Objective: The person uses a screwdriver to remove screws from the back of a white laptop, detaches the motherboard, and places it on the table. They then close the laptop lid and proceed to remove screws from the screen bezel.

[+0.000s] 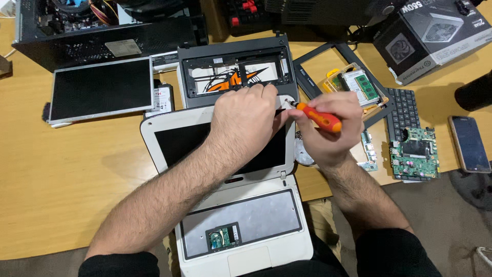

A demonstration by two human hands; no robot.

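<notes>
Screwdriver (319, 117) sits gripped in right hand (328, 131), tip at the laptop (241, 205) lid's top edge; left hand (245, 115), closed, steadies it. A slip could gouge the screen.

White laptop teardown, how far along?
Done: the white laptop has its keyboard out on the table and a green motherboard lies beside it. In hand: the right hand drives an orange screwdriver at the lid's top edge while the left hand steadies it. Left: the screen panel sits in its lid, hinges attached.
</notes>
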